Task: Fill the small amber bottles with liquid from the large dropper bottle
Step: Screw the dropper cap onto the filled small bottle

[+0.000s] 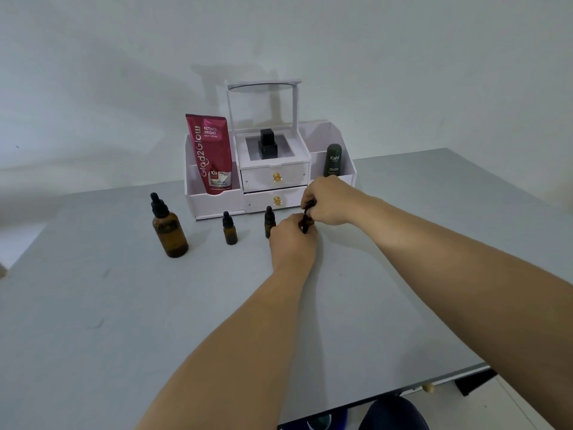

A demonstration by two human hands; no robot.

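Left hand (293, 240), right hand (328, 201) bare (forearms bare to frame edge).

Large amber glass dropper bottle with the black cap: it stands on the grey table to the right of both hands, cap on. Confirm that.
Wrong side. The head view shows the large amber glass dropper bottle on the grey table to the left of both hands, cap on; left hand and right hand grip a small amber bottle.

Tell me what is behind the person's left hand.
A small amber glass bottle, held by the left hand; the right hand pinches its black dropper cap. Its body is covered, so fill level is unseen.
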